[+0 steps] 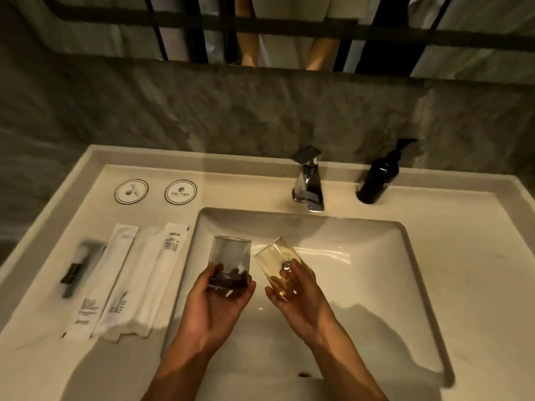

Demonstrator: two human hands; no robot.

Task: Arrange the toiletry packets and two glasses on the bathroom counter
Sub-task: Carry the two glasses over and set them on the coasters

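My left hand point(215, 302) grips a smoky grey glass point(230, 260) by its base, held upright over the left part of the sink basin point(362, 270). My right hand point(301, 296) holds an amber glass point(279, 264) tilted to the left, its rim close to the grey glass. On the counter to the left lie several long white toiletry packets point(133, 282) side by side, with a dark-handled razor or brush packet point(76, 269) at their left. Two round coasters point(131, 191) point(181, 191) sit behind the packets.
A chrome faucet point(308, 180) stands behind the basin and a black pump bottle point(377, 176) at the back right. The white counter point(477, 256) has a raised rim; a grey stone wall and a mirror lie behind it.
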